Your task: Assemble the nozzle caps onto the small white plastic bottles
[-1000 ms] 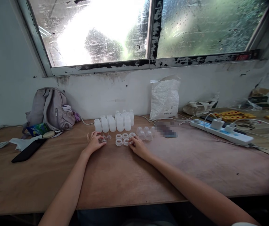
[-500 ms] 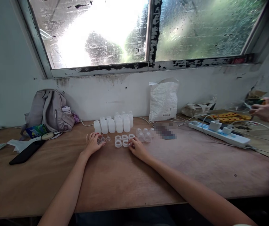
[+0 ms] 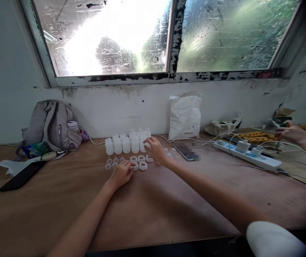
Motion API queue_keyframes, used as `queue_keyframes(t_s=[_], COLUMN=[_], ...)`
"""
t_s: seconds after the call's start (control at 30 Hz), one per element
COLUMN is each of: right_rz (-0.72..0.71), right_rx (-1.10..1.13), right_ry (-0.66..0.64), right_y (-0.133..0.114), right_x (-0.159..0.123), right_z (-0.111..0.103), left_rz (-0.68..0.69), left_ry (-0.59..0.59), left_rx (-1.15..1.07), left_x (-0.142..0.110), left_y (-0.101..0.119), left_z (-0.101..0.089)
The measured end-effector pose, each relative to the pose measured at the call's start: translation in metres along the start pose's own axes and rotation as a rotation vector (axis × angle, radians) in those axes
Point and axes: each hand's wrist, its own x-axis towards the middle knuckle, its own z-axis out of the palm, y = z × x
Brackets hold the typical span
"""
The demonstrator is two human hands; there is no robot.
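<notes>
My left hand (image 3: 122, 174) rests low on the table, its fingertips closed on the edge of a white bottle ring (image 3: 135, 166) at the front left of a small group. Beside it lie several clear teats (image 3: 109, 162) in rows. My right hand (image 3: 155, 150) is raised over the back right of the rings, fingers apart, at the rightmost of the white translucent baby bottles (image 3: 126, 145). Whether its fingertips touch that bottle I cannot tell. Another ring (image 3: 143, 165) sits between my hands. Clear caps (image 3: 168, 151) are partly hidden behind my right hand.
A phone (image 3: 183, 151) and a white plastic package (image 3: 185, 116) are right of the bottles. Farther right lie a power strip (image 3: 246, 155) with cables and another person's hand (image 3: 289, 131). At left stand a backpack (image 3: 52, 125) and a black flat case (image 3: 23, 175).
My left hand has moved right from the teats to the rings, uncovering the teats. My right hand has lifted off the rings and gone back toward the bottles, now covering part of the caps.
</notes>
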Motion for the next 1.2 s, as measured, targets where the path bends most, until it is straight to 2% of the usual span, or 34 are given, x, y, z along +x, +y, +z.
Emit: queue_keyframes(t_s=[0.07,0.17,0.27,0.37,0.47,0.57,0.63,0.73,0.83,0.9,0.97,1.07,1.13,1.2], right_rz=[0.14,0.24,0.342,0.419,0.462,0.477,0.475,0.456,0.419,0.384,0.331,0.239,0.175,0.093], right_rx=[-0.102,-0.147,-0.201,-0.249,-0.283,-0.307,-0.315,-0.314,-0.303,-0.267,-0.165,0.002,0.099,0.182], right_ry=[-0.072,-0.139,-0.246,-0.344,-0.41,-0.441,-0.439,-0.402,-0.337,-0.242,-0.072,0.096,0.121,0.092], right_y=[0.0,0.0,0.0,0.002,0.005,0.008,0.009,0.008,0.006,0.003,-0.002,-0.013,-0.022,-0.033], right_x=[0.048,0.113,0.152,0.168,0.171,0.171,0.171,0.176,0.184,0.189,0.191,0.181,0.163,0.135], right_z=[-0.004,0.002,0.022,0.045,0.064,0.073,0.072,0.057,0.028,0.005,-0.019,-0.047,-0.059,-0.064], left_rz=[-0.009,-0.032,-0.05,-0.053,-0.052,-0.048,-0.047,-0.039,-0.014,-0.003,-0.008,-0.059,-0.12,-0.197], left_ry=[0.008,0.02,0.038,0.047,0.042,0.03,0.03,0.047,0.06,0.074,0.115,0.244,0.368,0.507], left_rx=[0.004,0.044,0.082,0.099,0.12,0.143,0.148,0.141,0.129,0.123,0.112,0.074,0.047,0.031], left_x=[-0.001,-0.002,-0.003,-0.003,-0.003,-0.003,-0.003,-0.003,-0.002,-0.002,-0.001,0.0,0.002,0.004], left_y=[0.0,-0.004,-0.009,-0.012,-0.014,-0.015,-0.015,-0.013,-0.009,-0.007,-0.006,-0.005,-0.003,0.002], left_z=[-0.001,-0.003,-0.004,-0.004,-0.004,-0.005,-0.006,-0.008,-0.01,-0.01,-0.008,-0.005,-0.004,-0.004])
